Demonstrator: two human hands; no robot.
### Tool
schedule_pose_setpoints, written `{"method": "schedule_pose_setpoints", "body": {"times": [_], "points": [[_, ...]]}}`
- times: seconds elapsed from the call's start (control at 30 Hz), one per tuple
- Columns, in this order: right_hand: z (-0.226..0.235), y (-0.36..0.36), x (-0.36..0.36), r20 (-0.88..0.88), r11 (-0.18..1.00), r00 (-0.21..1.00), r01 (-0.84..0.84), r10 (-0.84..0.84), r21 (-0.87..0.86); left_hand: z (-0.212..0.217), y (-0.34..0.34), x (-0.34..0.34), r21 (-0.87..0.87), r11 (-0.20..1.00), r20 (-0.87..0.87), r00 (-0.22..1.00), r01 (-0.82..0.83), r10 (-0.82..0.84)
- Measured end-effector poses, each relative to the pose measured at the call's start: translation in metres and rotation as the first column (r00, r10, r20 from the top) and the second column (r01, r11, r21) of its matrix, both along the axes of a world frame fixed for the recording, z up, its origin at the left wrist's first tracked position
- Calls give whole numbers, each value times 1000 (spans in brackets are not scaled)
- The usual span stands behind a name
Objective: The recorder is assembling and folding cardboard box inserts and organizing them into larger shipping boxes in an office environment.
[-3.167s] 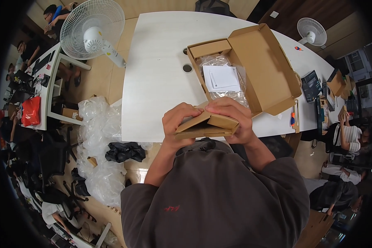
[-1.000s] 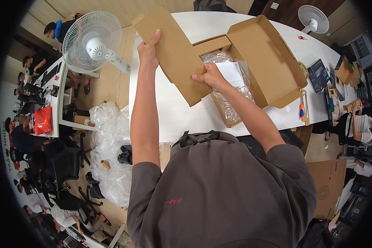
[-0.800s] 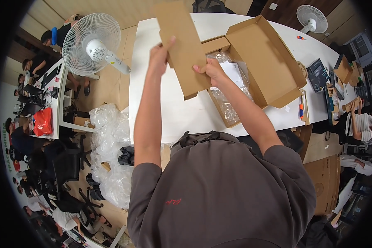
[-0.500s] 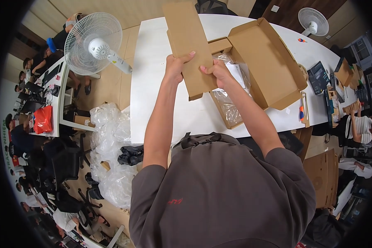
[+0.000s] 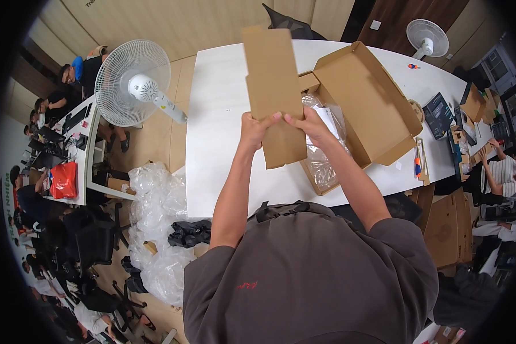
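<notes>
Now the left hand (image 5: 255, 132) is lower down, level with the right hand (image 5: 315, 127), so the thumbs nearly meet across a long brown cardboard piece (image 5: 274, 80); a second ago the left was much higher on it. The piece has also swung from a slant to almost straight up the view. By my judgement, this makes the hold more even and easier to control. Each hand pinches a side edge, thumb on the near face, other fingers mostly hidden behind. The piece is held above the white desk (image 5: 218, 172), just left of an open cardboard box (image 5: 366, 97) containing clear plastic (image 5: 324, 173) and white paper (image 5: 329, 121). It looks plain and flat-faced, with a stepped left edge and slightly blurred top.
</notes>
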State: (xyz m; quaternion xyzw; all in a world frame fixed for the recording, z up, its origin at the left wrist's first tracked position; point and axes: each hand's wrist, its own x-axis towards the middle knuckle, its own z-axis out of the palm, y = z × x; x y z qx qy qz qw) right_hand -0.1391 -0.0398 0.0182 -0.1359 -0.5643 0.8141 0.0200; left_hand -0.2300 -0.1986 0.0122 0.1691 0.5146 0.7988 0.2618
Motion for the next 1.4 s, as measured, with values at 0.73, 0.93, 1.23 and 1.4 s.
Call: {"method": "schedule_pose_setpoints", "body": {"times": [0.73,0.93,1.23,1.4], "points": [[-10,20,83,-266,477,554,824,-789,305,-37,65,87,-219,952,-219,940,214,-262],[24,43,203,-170,473,602,746,-780,470,-18,83,111,-348,797,-321,736,494,-596],[188,-18,389,-332,-114,507,413,-795,904,47,122,190,-404,455,-670,82,794,-738],[208,-36,475,-48,298,635,427,-771,854,74,162,255,-395,356,-806,-134,847,-577]]}}
